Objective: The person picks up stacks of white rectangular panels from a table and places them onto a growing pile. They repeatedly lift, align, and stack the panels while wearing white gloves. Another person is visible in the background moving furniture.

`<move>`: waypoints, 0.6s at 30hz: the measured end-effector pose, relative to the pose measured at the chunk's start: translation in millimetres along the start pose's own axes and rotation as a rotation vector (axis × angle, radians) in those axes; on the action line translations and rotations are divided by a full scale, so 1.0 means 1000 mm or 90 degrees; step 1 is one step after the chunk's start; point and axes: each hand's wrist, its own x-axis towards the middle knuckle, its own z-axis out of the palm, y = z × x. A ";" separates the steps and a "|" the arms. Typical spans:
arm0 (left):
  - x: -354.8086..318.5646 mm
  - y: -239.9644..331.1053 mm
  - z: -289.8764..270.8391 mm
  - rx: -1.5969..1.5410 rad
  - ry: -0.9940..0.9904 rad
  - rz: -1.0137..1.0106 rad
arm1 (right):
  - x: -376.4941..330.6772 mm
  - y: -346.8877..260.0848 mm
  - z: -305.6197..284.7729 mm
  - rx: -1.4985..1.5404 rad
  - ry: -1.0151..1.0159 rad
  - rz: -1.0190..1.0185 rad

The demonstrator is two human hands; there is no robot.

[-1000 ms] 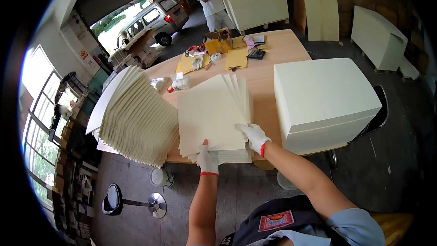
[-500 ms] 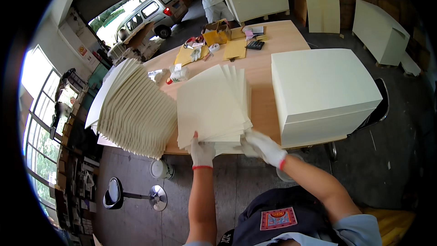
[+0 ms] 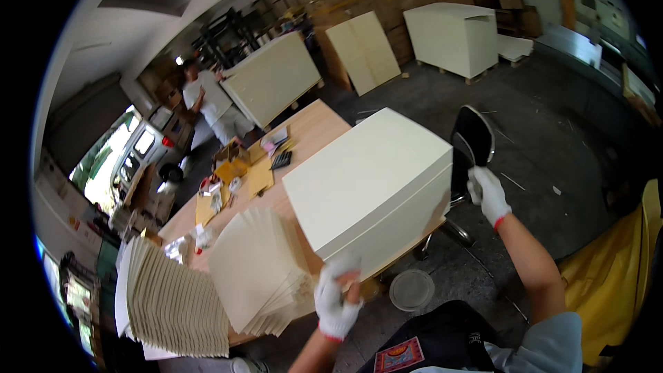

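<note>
Apparently unladen: left hand, in a white knit glove with red cuff, thumb and fingers apart, slightly blurred, nothing visible between them. It sits before the near corner of a large, block-shaped stack of cream sheets; contact cannot be judged. Right hand, gloved alike, fingers bent and bunched, near the black-backed metal chair and off the stack's right end; whether it is closed, cannot tell.

Block stack rests on the right part of a pale wood-topped desk. Left of it, a fanned pile of cream sheets, corners splayed; further left, a ridged pile of bowed cream sheets.

Beyond these on the desk: black calculator, flat yellow-brown envelope, open yellow cardboard box. On the floor, near side, a round pale tub. Farther off, a person in white stands beside a tall cream stack.
</note>
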 end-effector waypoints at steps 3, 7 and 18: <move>0.116 0.027 0.061 0.188 -0.029 0.142 | 0.051 -0.010 -0.021 -0.149 0.070 -0.044; 0.209 -0.003 0.120 0.298 -0.153 0.103 | 0.094 -0.019 0.011 -0.329 -0.073 0.012; 0.243 -0.041 0.186 0.251 -0.245 -0.007 | 0.137 -0.047 0.016 -0.536 -0.112 -0.492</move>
